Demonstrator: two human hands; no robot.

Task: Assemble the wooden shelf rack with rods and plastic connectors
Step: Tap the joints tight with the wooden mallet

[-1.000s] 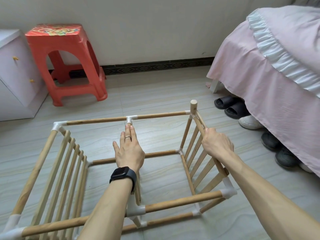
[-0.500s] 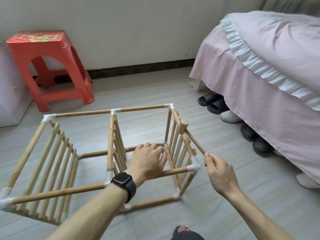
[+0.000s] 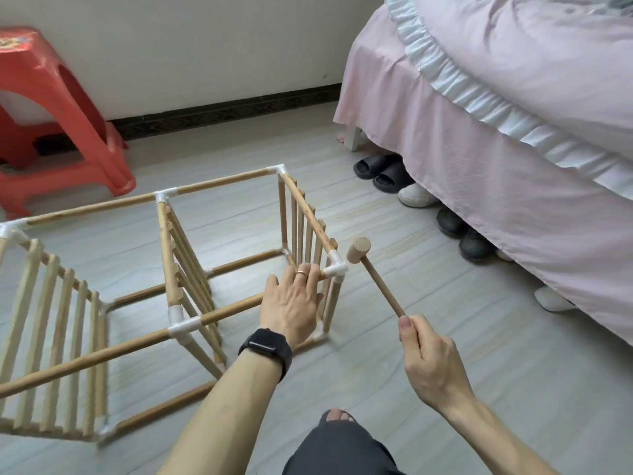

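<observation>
Fingers (image 3: 409, 332) of right hand (image 3: 432, 368) round mallet handle (image 3: 381, 286)

1. A bedroom in a home: a bed (image 3: 513, 138) fills the right side, draped in a pink bedspread with a white ruffle trim (image 3: 479, 97).
2. Slippers (image 3: 380, 169) and several shoes (image 3: 472, 245) are tucked under the bed's edge.
3. A red plastic stool (image 3: 61, 108) stands at far left by a plain wall with a dark baseboard (image 3: 222, 114).
4. The floor (image 3: 428, 337) is pale wood-look tile.
</observation>
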